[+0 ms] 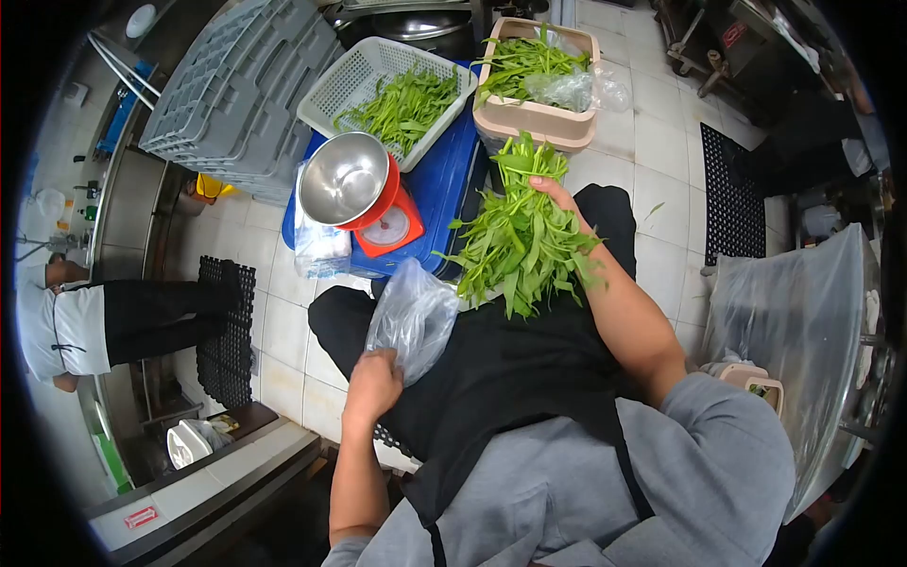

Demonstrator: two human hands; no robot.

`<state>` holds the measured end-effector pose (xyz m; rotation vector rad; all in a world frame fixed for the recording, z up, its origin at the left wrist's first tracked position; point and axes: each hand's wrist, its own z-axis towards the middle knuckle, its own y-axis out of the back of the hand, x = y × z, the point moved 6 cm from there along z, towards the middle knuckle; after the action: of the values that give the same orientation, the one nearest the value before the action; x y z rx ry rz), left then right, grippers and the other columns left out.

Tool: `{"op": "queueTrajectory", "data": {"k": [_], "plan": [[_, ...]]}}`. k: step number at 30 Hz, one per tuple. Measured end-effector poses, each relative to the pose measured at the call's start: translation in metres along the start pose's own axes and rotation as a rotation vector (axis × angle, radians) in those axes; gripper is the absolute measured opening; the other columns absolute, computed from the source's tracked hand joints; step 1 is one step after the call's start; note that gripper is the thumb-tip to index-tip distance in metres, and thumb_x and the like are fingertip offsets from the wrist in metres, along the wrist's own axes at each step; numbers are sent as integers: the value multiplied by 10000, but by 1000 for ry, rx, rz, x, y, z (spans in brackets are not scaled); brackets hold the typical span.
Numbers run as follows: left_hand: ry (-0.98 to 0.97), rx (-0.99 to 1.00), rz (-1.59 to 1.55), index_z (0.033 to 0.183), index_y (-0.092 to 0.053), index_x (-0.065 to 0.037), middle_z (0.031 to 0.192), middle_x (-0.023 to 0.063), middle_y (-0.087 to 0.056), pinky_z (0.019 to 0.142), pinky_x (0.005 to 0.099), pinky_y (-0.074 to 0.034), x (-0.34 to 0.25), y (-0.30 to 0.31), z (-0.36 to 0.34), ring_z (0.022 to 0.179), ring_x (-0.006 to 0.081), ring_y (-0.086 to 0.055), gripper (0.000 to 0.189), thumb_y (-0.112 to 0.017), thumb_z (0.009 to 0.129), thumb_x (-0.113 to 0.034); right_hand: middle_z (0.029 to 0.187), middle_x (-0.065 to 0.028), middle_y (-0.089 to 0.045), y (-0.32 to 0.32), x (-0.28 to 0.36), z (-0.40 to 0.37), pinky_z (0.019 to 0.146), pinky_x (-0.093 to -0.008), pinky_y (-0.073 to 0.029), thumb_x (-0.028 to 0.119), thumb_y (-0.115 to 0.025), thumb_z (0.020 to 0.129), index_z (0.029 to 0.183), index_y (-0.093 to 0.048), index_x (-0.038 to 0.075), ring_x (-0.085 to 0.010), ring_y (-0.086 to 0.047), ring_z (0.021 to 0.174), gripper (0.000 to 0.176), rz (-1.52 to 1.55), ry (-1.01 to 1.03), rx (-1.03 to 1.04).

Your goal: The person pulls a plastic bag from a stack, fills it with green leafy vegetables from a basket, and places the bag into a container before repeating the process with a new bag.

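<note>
My right hand (556, 197) is closed around the stems of a bunch of leafy greens (524, 241). The leaves hang down over my lap. A clear plastic bag (413, 317) is gripped near its lower end by my left hand (374, 386), above my left thigh. The bag looks crumpled, with nothing visible inside. Just beyond it stands a red kitchen scale (389, 227) with a bare steel bowl (343, 180) on top. A stack of plastic bags (321, 241) lies beside the scale.
A pale perforated basket (326, 99) of greens rests on a blue lid (444, 203). Next to it, a beige tub (534, 128) holds more greens and plastic. Grey crates (241, 85) are stacked at left. Another person (113, 326) stands at a counter. A plastic-covered rack (789, 321) is at right.
</note>
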<state>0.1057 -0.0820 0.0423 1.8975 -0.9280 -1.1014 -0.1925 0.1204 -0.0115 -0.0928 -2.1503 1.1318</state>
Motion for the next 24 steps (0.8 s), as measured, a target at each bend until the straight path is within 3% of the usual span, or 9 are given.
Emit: {"op": "queueTrajectory", "data": {"k": [3, 4, 9, 13, 16, 19, 20, 23, 24], "plan": [[212, -222, -267, 913, -572, 33, 855, 301, -627, 715, 515, -474, 3, 7, 5, 821, 471, -617, 141, -603, 832, -77, 935, -80, -670, -5, -2, -2, 731, -365, -570, 333, -638, 865, 1113, -600, 55, -210, -675, 788, 374, 62, -10, 17], [175, -349, -319, 885, -523, 27, 763, 307, -599, 617, 519, -450, -6, 20, 13, 739, 497, -598, 156, -594, 867, -110, 948, -86, -672, -12, 2, -8, 735, -370, -573, 334, -641, 861, 1118, -598, 53, -216, -677, 795, 383, 79, -25, 17], [40, -572, -368, 902, -551, 14, 739, 310, -599, 658, 557, -440, -81, 67, 75, 746, 515, -587, 270, -574, 947, -251, 1031, -134, -675, -46, 46, -60, 791, -411, -587, 286, -641, 846, 1214, -567, 14, -256, -693, 860, 464, 13, 191, 192], [-121, -543, -374, 891, -574, 15, 755, 303, -607, 652, 547, -446, -129, 75, 132, 757, 523, -573, 296, -557, 958, -273, 1070, -154, -674, -65, 50, -98, 808, -402, -584, 216, -618, 857, 1249, -549, -9, -264, -690, 906, 457, 77, 95, 180], [-215, -443, -514, 935, -619, 10, 787, 255, -649, 674, 465, -484, -159, 79, 162, 755, 439, -639, 330, -533, 984, -304, 1004, -83, -662, -33, 39, -73, 737, -337, -556, 185, -663, 838, 1228, -567, 2, -174, -665, 844, 441, -240, 30, 122], [-418, -418, -817, 1023, -657, -3, 849, 197, -690, 725, 381, -498, -174, 77, 184, 804, 291, -685, 355, -507, 1009, -324, 958, -63, -652, -40, 25, -60, 698, -312, -541, 196, -667, 841, 1219, -563, 13, -155, -654, 801, 432, -283, 3, 131], [-457, -366, -829, 1097, -665, -17, 878, 145, -699, 768, 336, -492, -176, 73, 190, 840, 177, -659, 364, -497, 1019, -330, 950, -59, -650, -36, 18, -51, 690, -306, -537, 198, -665, 843, 1216, -562, 16, -153, -651, 792, 427, -272, -18, 144], [-526, -433, -722, 1089, -675, -9, 882, 22, -650, 726, 269, -456, -179, 75, 186, 780, 107, -544, 368, -499, 1030, -326, 963, -56, -651, -34, 4, -32, 703, -306, -534, 209, -665, 850, 1216, -558, 26, -148, -650, 813, 423, -374, -65, 194], [-470, -439, -748, 1095, -676, -14, 741, -22, -572, 605, 233, -409, -168, 72, 195, 659, 60, -486, 370, -492, 1034, -328, 962, -57, -653, -35, 2, -28, 703, -305, -534, 214, -667, 852, 1211, -561, 26, -147, -650, 811, 418, -396, -42, 205]]}}
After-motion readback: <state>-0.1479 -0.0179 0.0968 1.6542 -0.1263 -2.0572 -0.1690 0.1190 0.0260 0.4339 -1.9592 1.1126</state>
